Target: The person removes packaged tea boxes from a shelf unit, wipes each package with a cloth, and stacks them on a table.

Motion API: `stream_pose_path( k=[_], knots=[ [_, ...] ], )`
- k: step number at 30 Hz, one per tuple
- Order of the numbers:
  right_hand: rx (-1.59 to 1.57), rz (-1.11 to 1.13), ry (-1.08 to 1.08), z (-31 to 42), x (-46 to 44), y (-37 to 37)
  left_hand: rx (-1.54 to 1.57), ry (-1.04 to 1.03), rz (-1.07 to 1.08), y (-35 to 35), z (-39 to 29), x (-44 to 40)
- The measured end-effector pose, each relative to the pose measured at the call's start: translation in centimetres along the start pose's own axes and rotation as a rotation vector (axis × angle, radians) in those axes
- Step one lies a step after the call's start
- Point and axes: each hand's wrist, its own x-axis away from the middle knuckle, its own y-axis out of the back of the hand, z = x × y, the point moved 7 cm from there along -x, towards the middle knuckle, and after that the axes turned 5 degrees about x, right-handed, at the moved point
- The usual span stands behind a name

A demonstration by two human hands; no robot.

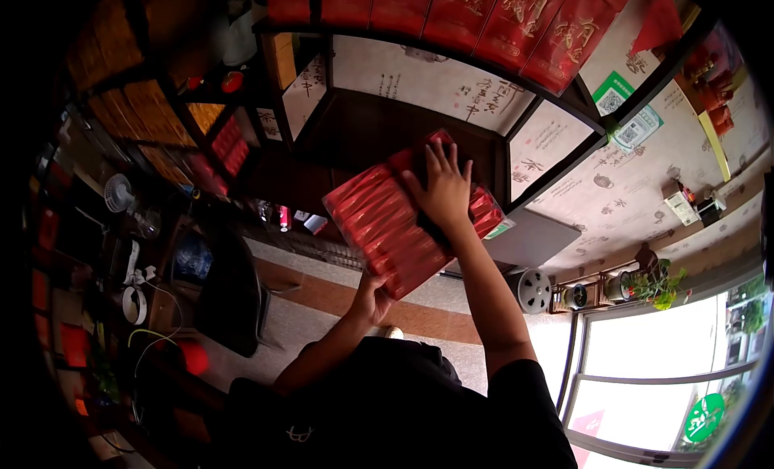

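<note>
A red box with a clear, shiny cover and rows of red packets is held at a tilt in front of a dark shelf compartment. My left hand grips its lower near corner, with the fingers partly hidden beneath it. Across the upper right part of the box lies my right hand, palm down with its fingers spread. A dark band runs over the box under my right wrist.
Red gift bags line the shelf above. A black chair stands at the left, beside a white fan. Potted plants sit near the window at the right. A round grey object is on the floor.
</note>
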Motion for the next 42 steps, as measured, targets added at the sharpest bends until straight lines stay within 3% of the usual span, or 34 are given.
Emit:
stream_pose_path(
  k=[2, 4, 5, 7, 10, 16, 20, 25, 28, 30, 34, 38, 40, 42],
  knots=[
    [-0.160, 0.059, 0.198, 5.3, 1.1, 0.2, -0.015, 0.005, -0.012, 1.1, 0.0, -0.6],
    [-0.366, 0.201, 0.426, 10.5, 3.7, 0.3, -0.012, 0.052, 0.130, 1.2, -0.1, -1.3],
    [-0.368, 0.203, 0.433, 11.1, 4.7, 0.5, -0.009, 0.045, 0.128, 1.1, -0.2, -1.2],
    [-0.374, 0.309, 0.884, 14.4, 8.0, 0.9, 0.085, 0.114, 0.045, -0.6, -0.5, -0.4],
    [-0.499, 0.298, 0.872, 10.2, 5.4, 2.5, 0.119, -0.026, 0.037, 0.8, -0.9, -0.7],
    [-0.143, -0.096, 0.214, -2.4, -3.3, 0.3, 0.048, 0.009, 0.025, 0.0, -2.1, -0.4],
    [0.063, -0.117, -0.056, 1.5, -2.3, -1.3, 0.006, 0.000, -0.048, 0.1, -2.2, -0.4],
    [-0.295, 0.153, 0.458, 13.1, 4.2, -0.1, 0.054, 0.072, -0.025, 1.0, -1.7, -0.7],
    [-0.385, 0.226, 0.684, 12.7, 7.4, 1.2, 0.108, 0.061, -0.054, -0.2, -2.1, -0.4],
    [-0.353, 0.287, 0.574, 9.1, 6.2, 2.7, 0.043, -0.033, -0.002, 0.5, -2.2, -0.4],
    [-0.094, 0.040, 0.120, -1.3, 2.0, 2.0, 0.047, 0.002, 0.016, -0.6, -2.6, 0.0],
    [0.067, 0.002, -0.106, -1.0, 2.4, 0.8, -0.037, -0.037, -0.044, -1.1, -2.6, -0.2],
    [0.008, 0.022, 0.005, 2.5, 3.4, 1.1, 0.173, 0.019, 0.034, -1.3, -2.4, -0.4],
    [-0.112, 0.046, 0.159, 7.0, 5.3, 1.7, 0.184, 0.050, 0.085, -3.1, -2.9, 0.3]
  ],
)
